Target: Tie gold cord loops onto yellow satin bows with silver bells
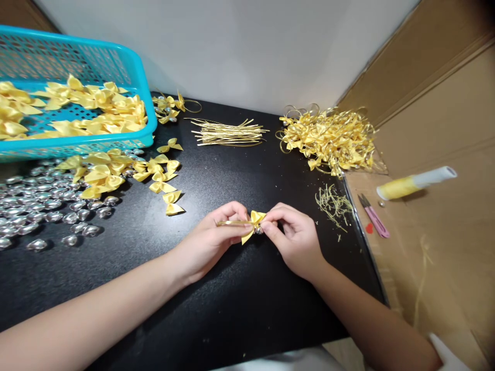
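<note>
Between my two hands, just above the black table (pixel 247 314), is a yellow ribbon bow (pixel 257 217) with a silver bell (pixel 258 230) under its knot. My left hand (pixel 216 234) pinches the bow from the left between thumb and fingers. A gold tie (pixel 232 223) lies along that thumb and reaches the bow. From the right, my right hand (pixel 293 234) has its thumb and forefinger closed at the bow's edge, by the bell. Its fingertips partly cover the bow and bell, and the exact grip on the tie is hidden.
Loose bows (pixel 102 178) and silver bells (pixel 54 204) lie left, below a turquoise basket (pixel 145 93) of bows. Gold ties (pixel 230 133) are bundled at the back. Finished-looking bows (pixel 328 139), tie clippings (pixel 333 203), pink snips (pixel 377 219) and a yellow-wrapped roll (pixel 406 186) are right.
</note>
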